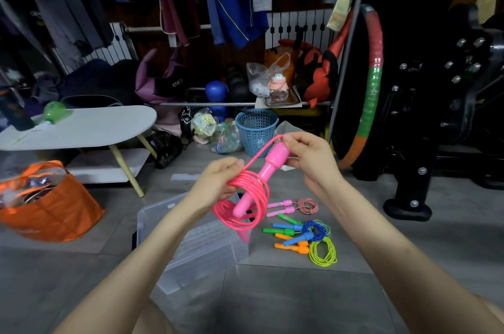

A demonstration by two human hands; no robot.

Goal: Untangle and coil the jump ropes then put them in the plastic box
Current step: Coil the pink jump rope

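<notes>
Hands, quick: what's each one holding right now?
Left hand: grips the coiled loops of the bright pink plastic jump rope.
Right hand: pinches the top of that rope's thick pink plastic handle.

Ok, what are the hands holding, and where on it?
The pink jump rope: left hand grips the coiled loops, right hand grips the upper end of its handle.

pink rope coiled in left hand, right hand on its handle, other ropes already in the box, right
No: in the head view the other ropes lie on the floor beside the box, not in it. The left hand does hold the coiled pink rope, the right hand its handle.
</notes>
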